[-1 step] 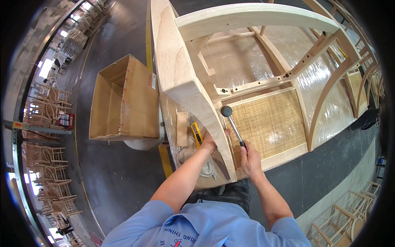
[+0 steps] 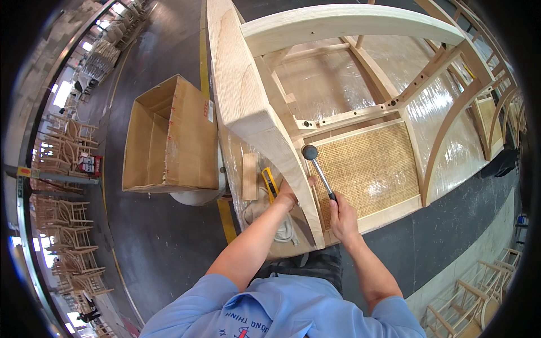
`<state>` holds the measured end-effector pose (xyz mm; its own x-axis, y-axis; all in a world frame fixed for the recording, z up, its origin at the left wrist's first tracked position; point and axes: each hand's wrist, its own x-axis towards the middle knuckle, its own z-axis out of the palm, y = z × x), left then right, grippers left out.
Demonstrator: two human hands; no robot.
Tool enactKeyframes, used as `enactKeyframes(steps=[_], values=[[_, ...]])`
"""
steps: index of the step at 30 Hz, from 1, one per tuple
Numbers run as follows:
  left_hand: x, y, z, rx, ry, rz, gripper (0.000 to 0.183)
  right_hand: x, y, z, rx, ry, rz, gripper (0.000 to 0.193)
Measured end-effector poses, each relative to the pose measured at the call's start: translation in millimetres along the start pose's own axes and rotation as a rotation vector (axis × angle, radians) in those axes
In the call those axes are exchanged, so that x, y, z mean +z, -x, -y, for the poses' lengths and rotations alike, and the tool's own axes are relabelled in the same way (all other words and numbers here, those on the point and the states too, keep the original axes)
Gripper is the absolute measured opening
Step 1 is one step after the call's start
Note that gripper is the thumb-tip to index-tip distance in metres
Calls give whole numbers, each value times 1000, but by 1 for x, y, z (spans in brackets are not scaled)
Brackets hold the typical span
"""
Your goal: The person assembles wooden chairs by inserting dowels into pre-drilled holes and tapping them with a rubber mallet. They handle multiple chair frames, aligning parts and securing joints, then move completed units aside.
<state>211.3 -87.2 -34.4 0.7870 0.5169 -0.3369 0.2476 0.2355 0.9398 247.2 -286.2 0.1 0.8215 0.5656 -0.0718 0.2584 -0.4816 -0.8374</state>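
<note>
My right hand point(image 2: 344, 219) is closed round the dark grip of a mallet point(image 2: 320, 170) with a metal shaft and a round black rubber head. That head lies over the left edge of a woven cane panel point(image 2: 366, 163), close to a rail; whether it touches is hard to tell. The panel sits within a pale wooden chair frame point(image 2: 248, 84). My left hand point(image 2: 287, 194) wraps round the frame's near left rail, fingertips showing on the inner side and the rest partly hidden behind the wood.
Beside my left hand are a yellow utility knife point(image 2: 269, 181), a wood block point(image 2: 250, 176) and a pale cloth point(image 2: 284, 228) on the plastic-covered table. An open cardboard box point(image 2: 191, 135) stands left of it. More chair frames point(image 2: 496, 101) fill the right; stacked chairs point(image 2: 67, 219) line the far left.
</note>
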Motion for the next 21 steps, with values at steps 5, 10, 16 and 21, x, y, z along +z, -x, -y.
enactKeyframes(steps=[5, 10, 16, 21], values=[[-3, -6, 11, 5, 76, 44, 61, -7, -3, 5, 42, -7, 10, 29], [-3, -8, 17, 54, 20, -4, 61, -6, 10, 4, 48, 15, 29, 30], [2, -4, 14, 74, 49, -3, 60, -5, 29, 1, 6, -18, -32, 31], [-2, -8, 10, -15, 76, 29, 58, -12, 20, 5, 112, -10, 56, 32]])
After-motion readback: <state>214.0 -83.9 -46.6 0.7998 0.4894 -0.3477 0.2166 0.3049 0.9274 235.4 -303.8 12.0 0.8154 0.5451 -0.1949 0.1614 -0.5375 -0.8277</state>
